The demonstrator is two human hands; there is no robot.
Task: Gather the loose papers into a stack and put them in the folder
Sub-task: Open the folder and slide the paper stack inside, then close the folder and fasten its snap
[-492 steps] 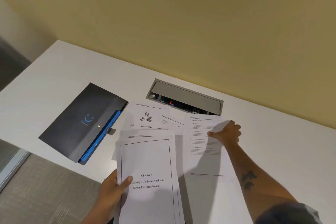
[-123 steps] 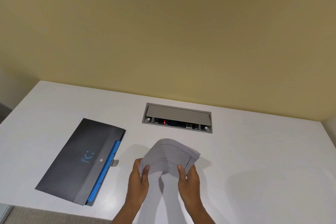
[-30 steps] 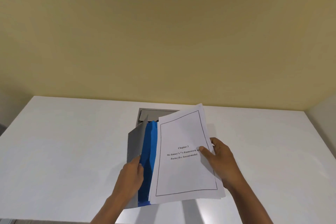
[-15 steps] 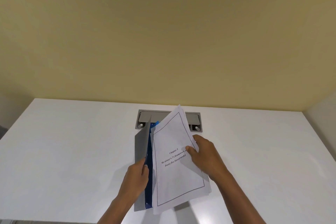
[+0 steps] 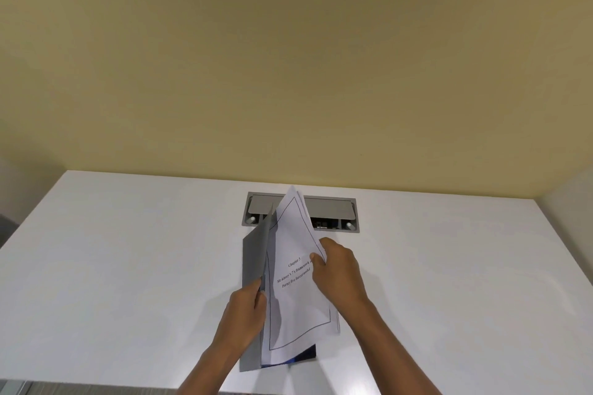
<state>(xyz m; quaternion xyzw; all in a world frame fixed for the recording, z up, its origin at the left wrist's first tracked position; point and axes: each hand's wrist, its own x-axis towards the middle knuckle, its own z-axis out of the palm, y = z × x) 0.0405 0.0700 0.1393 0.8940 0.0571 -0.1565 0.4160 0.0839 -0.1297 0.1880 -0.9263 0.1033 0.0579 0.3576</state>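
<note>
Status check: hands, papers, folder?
Left hand holds grey folder open. Right hand grips white paper stack, partly inserted. Nothing blocking.

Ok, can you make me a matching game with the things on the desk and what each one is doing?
Things:
1. paper stack
2. grey folder
3. left hand
4. socket box

States:
A. set into the desk by the wall
B. holds the folder cover open
C. stands open on the desk
D. pinched by the right hand, partly in the folder

Pairs: 1-D, 2-C, 3-B, 4-A
</note>
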